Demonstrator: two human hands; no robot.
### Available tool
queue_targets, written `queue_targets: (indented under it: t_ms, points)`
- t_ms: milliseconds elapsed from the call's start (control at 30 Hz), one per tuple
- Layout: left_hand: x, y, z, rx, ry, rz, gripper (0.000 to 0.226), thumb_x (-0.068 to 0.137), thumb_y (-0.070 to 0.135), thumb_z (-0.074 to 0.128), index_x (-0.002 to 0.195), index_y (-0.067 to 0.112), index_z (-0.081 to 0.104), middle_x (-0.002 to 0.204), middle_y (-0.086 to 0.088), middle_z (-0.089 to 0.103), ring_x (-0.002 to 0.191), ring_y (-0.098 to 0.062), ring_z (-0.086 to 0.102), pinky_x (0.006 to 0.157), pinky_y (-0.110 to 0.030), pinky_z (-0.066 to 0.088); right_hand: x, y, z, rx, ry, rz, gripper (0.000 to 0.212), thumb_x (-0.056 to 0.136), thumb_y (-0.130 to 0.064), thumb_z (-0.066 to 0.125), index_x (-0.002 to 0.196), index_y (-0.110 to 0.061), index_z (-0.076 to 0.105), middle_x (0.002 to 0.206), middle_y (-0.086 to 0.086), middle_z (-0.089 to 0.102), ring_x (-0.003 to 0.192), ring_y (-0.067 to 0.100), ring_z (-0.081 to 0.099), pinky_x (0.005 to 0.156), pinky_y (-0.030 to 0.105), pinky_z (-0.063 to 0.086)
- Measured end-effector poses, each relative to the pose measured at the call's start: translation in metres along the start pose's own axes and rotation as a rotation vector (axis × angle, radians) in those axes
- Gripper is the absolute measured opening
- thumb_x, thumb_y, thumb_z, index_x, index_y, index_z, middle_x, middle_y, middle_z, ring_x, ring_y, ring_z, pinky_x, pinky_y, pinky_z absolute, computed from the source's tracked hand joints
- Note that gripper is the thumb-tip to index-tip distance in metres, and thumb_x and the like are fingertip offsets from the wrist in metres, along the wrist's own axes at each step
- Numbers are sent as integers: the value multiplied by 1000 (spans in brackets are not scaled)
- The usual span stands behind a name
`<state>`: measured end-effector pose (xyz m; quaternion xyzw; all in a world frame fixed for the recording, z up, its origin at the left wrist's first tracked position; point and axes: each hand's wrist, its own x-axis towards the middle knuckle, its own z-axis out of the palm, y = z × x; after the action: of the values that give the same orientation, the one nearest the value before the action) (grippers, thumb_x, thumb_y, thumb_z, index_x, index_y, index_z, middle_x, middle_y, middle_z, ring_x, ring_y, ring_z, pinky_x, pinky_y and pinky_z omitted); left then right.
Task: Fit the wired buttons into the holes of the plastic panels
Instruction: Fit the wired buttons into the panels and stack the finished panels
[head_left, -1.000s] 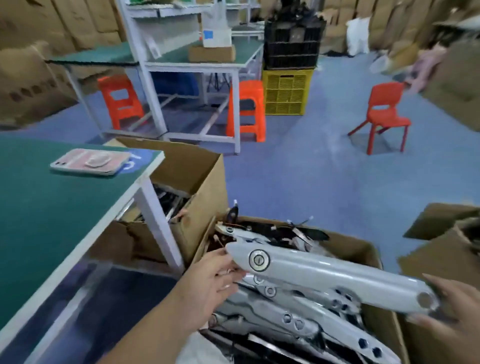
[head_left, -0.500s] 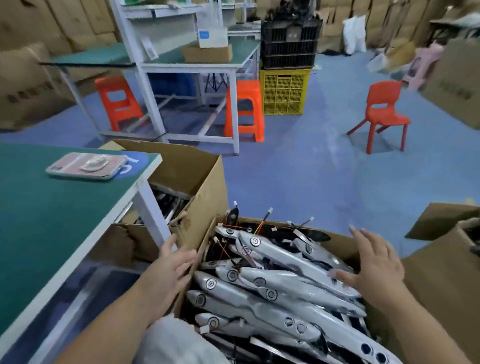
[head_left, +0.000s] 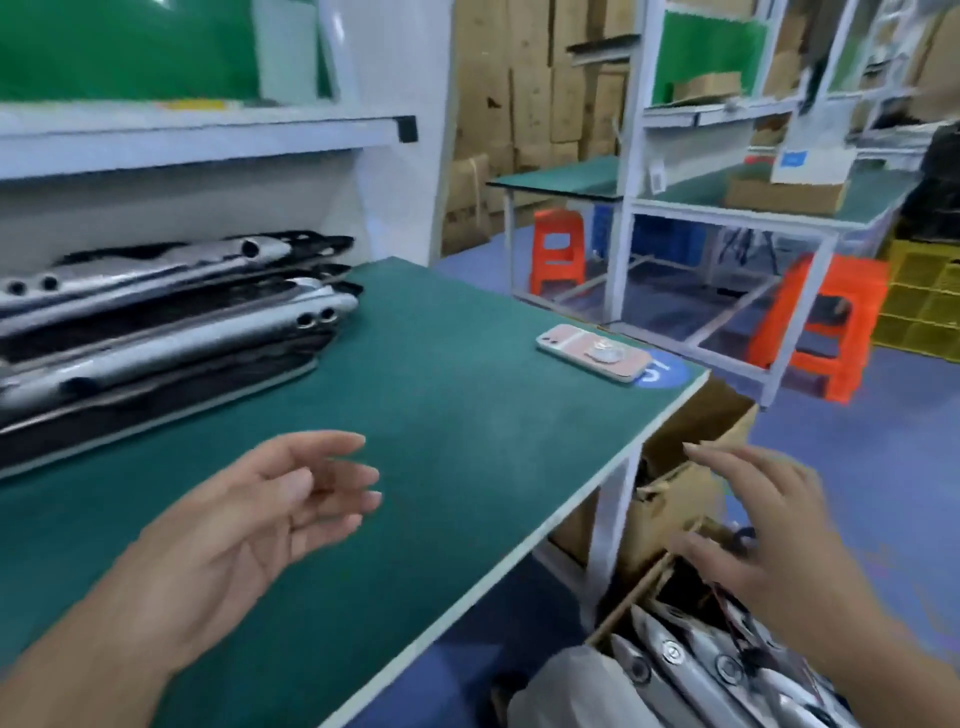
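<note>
Head view: left grip (head_left: 249, 525), right grip (head_left: 769, 540) released, empty; boxed panels (head_left: 691, 660) cut off.

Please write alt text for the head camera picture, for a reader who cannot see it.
Both hands, the left hand and the right hand, hover open and empty at a green table. Silver panels lie stacked on its left; a pink phone lies near its far corner.

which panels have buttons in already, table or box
The panels in the box by the right hand: buttons fill their holes; the table stack has empty holes.
</note>
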<state>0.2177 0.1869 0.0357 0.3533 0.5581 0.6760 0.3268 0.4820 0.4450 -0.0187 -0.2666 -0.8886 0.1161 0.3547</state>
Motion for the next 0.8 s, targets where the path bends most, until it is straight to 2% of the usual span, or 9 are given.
queue_targets:
  t_ms: [100, 167, 267, 367, 467, 533, 600, 700, 800]
  points:
    - [-37, 9, -68, 143, 295, 94, 27, 80, 14, 54, 100, 15, 73, 95, -13, 72, 90, -25, 71, 76, -30, 58, 44, -82, 52, 97, -27, -292, 67, 70, -68, 61, 122, -26, 57, 114, -14, 47, 109, 16, 42, 96, 34, 37]
    - [-66, 6, -113, 189, 490, 105, 27, 81, 13, 52, 99, 13, 71, 91, -11, 73, 87, -22, 71, 74, -25, 57, 66, -133, 88, 171, -97, -415, 67, 70, -67, 62, 122, -25, 59, 115, -13, 51, 112, 16, 43, 98, 37, 37]
    - [-113, -4, -169, 298, 754, 100, 34, 91, 1, 48, 93, 24, 73, 88, -6, 73, 85, -14, 71, 74, -18, 56, 96, -201, 144, 174, -215, -559, 60, 76, -62, 52, 123, -27, 59, 119, -8, 57, 115, 22, 50, 100, 43, 39]
    - [-140, -9, -206, 353, 1028, 106, 39, 94, -3, 47, 88, 27, 71, 88, -5, 70, 76, -4, 68, 70, -12, 54, 116, -256, 203, 134, -328, -540, 43, 87, -47, 54, 127, -33, 55, 130, -13, 50, 127, 16, 37, 107, 36, 23]
    - [-138, -5, -224, 372, 1228, 138, 32, 94, 0, 49, 89, 27, 65, 94, -1, 66, 78, -1, 64, 72, -15, 52, 128, -290, 254, 46, -297, -394, 38, 93, -31, 48, 130, -33, 51, 138, -13, 42, 130, 12, 29, 107, 33, 14]
    - [-131, -3, -224, 412, 1263, 118, 29, 93, 2, 51, 90, 28, 64, 95, 2, 65, 88, -10, 62, 81, -25, 49, 139, -305, 277, -18, -262, -301, 40, 92, -25, 47, 132, -32, 48, 141, -9, 39, 132, 15, 26, 108, 39, 17]
    - [-128, -5, -219, 483, 1228, 85, 31, 91, 3, 54, 91, 33, 63, 96, 6, 66, 91, -9, 62, 84, -28, 45, 150, -313, 293, -87, -276, -227, 46, 91, -22, 48, 135, -33, 43, 146, -5, 31, 134, 19, 19, 109, 45, 17]
    - [-127, -6, -217, 537, 1204, 59, 31, 89, 3, 58, 91, 34, 63, 96, 4, 66, 87, 0, 60, 80, -19, 42, 164, -321, 311, -160, -362, -135, 50, 94, -29, 48, 140, -42, 32, 152, -1, 16, 135, 24, 8, 109, 52, 15]
    - [-127, -6, -218, 545, 1217, 50, 29, 89, 4, 59, 92, 33, 62, 99, 6, 64, 87, 5, 58, 74, -5, 38, 174, -325, 316, -196, -416, -85, 29, 96, -35, 44, 122, -45, 48, 152, -2, 16, 133, 25, 7, 108, 54, 15]
